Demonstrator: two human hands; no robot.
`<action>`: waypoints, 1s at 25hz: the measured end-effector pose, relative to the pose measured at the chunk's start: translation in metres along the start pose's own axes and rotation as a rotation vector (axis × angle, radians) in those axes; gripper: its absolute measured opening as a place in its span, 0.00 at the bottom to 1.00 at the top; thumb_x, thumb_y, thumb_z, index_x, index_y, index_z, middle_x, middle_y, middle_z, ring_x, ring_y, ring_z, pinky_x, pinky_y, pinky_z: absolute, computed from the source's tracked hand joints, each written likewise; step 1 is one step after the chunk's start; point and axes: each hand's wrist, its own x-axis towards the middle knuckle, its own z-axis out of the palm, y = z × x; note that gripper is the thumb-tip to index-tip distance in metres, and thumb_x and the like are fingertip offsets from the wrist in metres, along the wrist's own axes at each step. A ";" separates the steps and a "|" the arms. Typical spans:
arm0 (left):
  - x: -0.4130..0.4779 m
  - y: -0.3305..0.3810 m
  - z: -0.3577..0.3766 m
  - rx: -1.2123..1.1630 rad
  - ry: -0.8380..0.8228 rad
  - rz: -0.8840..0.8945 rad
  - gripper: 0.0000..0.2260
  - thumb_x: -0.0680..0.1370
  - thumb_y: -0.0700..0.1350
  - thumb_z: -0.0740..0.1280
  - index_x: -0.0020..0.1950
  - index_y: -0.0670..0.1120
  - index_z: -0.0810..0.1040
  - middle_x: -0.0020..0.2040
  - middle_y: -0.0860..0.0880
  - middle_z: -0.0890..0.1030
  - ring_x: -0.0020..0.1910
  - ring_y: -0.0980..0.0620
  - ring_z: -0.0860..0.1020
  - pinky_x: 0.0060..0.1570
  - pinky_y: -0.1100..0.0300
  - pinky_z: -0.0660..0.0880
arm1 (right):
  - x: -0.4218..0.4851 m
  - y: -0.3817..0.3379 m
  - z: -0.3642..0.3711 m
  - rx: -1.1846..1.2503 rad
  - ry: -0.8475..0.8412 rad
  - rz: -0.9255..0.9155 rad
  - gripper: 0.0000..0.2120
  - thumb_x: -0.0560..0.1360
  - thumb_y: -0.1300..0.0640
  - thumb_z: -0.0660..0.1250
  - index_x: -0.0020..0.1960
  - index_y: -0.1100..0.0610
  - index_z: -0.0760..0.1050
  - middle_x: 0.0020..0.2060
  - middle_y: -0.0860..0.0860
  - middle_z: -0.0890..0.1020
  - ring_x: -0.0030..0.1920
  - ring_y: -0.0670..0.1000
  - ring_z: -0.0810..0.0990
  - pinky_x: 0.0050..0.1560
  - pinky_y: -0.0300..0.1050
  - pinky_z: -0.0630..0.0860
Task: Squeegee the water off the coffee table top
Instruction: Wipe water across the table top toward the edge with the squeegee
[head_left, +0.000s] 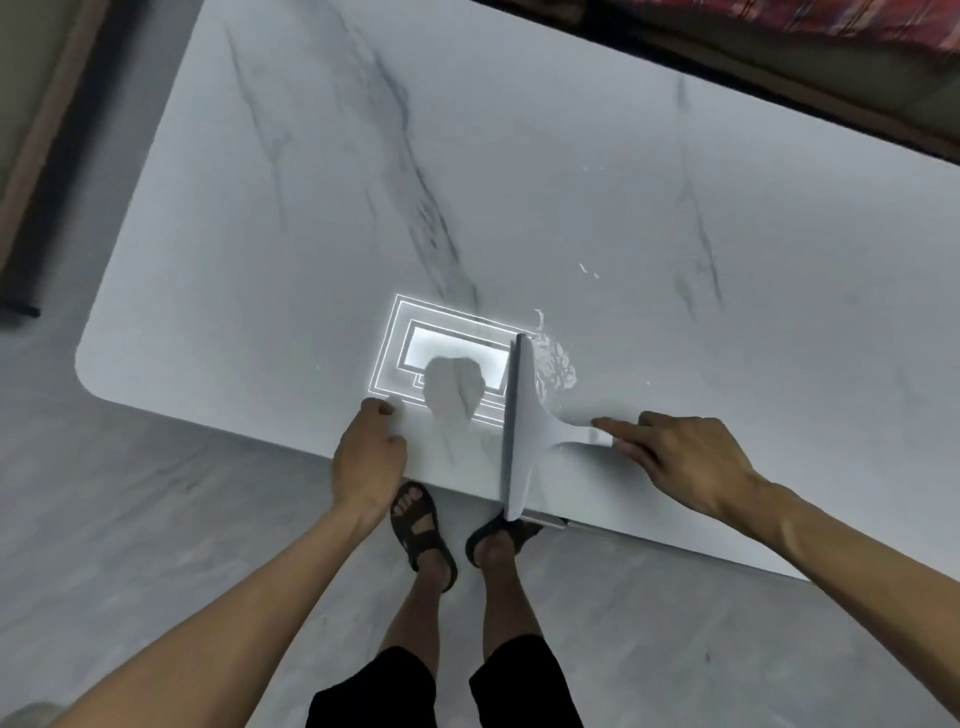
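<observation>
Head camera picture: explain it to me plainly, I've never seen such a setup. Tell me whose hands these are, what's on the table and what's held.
There is no machine here. A person wears a camera on the head, so you look down along their own arms; this is the only view. The left hand rests with curled fingers on the near edge of the table. The right hand holds a squeegee by its handle, forefinger stretched along it. Just right of the blade lies water. The bright rectangle looks like a reflected lamp. Below are the person's sandals.
</observation>
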 end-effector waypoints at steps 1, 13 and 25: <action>0.000 -0.005 -0.007 -0.053 0.052 -0.042 0.16 0.75 0.37 0.59 0.62 0.48 0.70 0.54 0.51 0.76 0.49 0.49 0.77 0.45 0.54 0.75 | 0.009 -0.021 -0.001 0.020 0.005 -0.060 0.19 0.80 0.41 0.47 0.69 0.34 0.67 0.37 0.45 0.76 0.34 0.53 0.80 0.28 0.44 0.69; 0.027 -0.106 -0.096 -0.060 0.354 -0.161 0.09 0.75 0.36 0.67 0.53 0.44 0.74 0.44 0.47 0.79 0.44 0.48 0.77 0.42 0.63 0.69 | 0.174 -0.235 0.005 0.088 -0.150 -0.411 0.20 0.83 0.44 0.47 0.73 0.37 0.62 0.54 0.50 0.79 0.52 0.56 0.80 0.41 0.45 0.65; 0.014 -0.040 -0.037 0.115 -0.025 0.017 0.11 0.81 0.43 0.56 0.58 0.47 0.77 0.52 0.47 0.81 0.50 0.49 0.79 0.45 0.56 0.74 | 0.045 -0.068 0.030 0.216 -0.028 0.049 0.18 0.82 0.42 0.48 0.71 0.31 0.60 0.37 0.44 0.72 0.42 0.53 0.79 0.38 0.45 0.71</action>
